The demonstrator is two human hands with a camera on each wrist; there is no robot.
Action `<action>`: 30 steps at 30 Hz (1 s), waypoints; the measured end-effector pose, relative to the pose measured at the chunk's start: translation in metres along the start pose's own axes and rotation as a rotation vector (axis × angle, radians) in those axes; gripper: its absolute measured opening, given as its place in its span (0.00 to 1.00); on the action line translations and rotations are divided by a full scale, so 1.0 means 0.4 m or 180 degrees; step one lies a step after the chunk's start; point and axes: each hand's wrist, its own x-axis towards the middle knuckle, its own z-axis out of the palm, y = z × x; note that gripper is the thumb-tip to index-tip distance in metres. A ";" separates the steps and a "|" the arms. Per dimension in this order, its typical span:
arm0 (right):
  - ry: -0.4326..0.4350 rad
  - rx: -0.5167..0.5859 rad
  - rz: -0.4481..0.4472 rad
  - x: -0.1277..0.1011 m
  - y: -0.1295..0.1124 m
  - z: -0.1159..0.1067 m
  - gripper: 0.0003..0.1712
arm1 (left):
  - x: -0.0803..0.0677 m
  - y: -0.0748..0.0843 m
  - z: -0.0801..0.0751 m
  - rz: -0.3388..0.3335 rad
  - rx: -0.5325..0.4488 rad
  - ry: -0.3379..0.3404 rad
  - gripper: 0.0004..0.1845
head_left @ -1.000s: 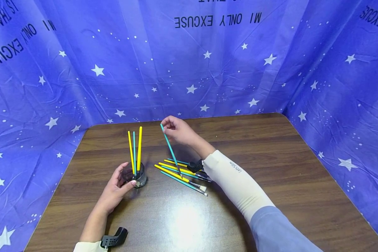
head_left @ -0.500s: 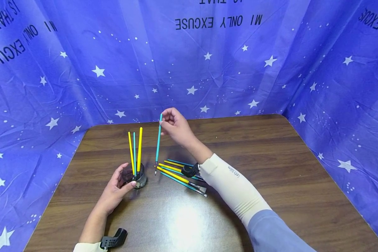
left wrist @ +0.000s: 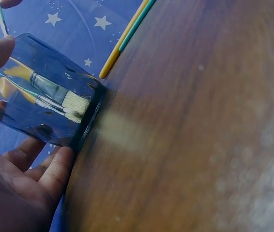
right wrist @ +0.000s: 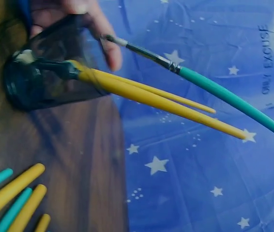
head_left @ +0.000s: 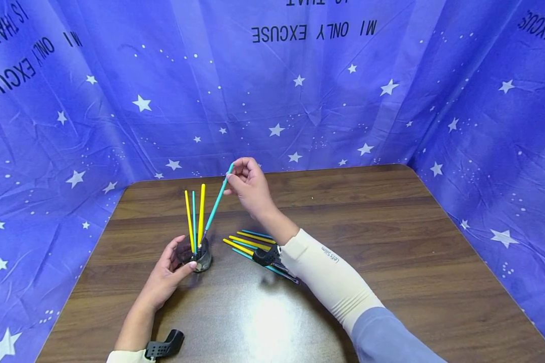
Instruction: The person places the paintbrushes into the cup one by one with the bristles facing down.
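A dark-tinted clear glass [head_left: 205,262] stands on the table, my left hand [head_left: 163,277] gripping it with thumb at the near side and fingers round the left. In it, bristles down, stand two yellow-handled paintbrushes [head_left: 202,212] and a thin teal one [head_left: 194,217]; their pale bristles [left wrist: 76,104] show through the wall in the left wrist view. My right hand [head_left: 253,190] pinches another teal paintbrush [head_left: 216,204] near its handle end. This brush slants down to the left, its bristle tip right at the mouth of the glass [right wrist: 23,87], as the right wrist view shows.
Several yellow and teal paintbrushes [head_left: 237,245] lie fanned on the wooden table [head_left: 345,227] to the right of the glass, partly covered by the right wrist camera [head_left: 265,256]. A blue star-printed curtain [head_left: 254,101] rises behind the table.
My right hand has carried the teal paintbrush left from over the loose brushes to the glass, its tip swinging from lower right to lower left. The left hand and glass have stayed put.
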 end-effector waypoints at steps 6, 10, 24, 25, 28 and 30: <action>-0.0288 -0.0341 0.0027 -0.024 0.044 0.016 0.13 | 0.001 -0.002 -0.001 -0.0071 0.0023 -0.0002 0.38; -0.0426 -0.0533 0.0105 -0.037 0.074 0.028 0.13 | 0.001 0.000 -0.001 -0.0043 0.0022 -0.0002 0.38; -0.0617 -0.0816 0.0399 -0.056 0.126 0.039 0.12 | 0.003 -0.007 -0.002 0.0006 -0.0033 0.0016 0.38; -0.0650 -0.0861 0.0423 -0.055 0.129 0.035 0.11 | 0.003 -0.006 -0.002 0.0015 -0.0034 0.0013 0.38; -0.0750 -0.1100 0.0488 -0.051 0.141 0.017 0.09 | 0.003 -0.006 -0.001 0.0038 -0.0036 0.0012 0.38; -0.0833 -0.1367 0.0493 -0.049 0.148 -0.001 0.09 | 0.003 -0.005 -0.001 0.0045 -0.0026 0.0006 0.38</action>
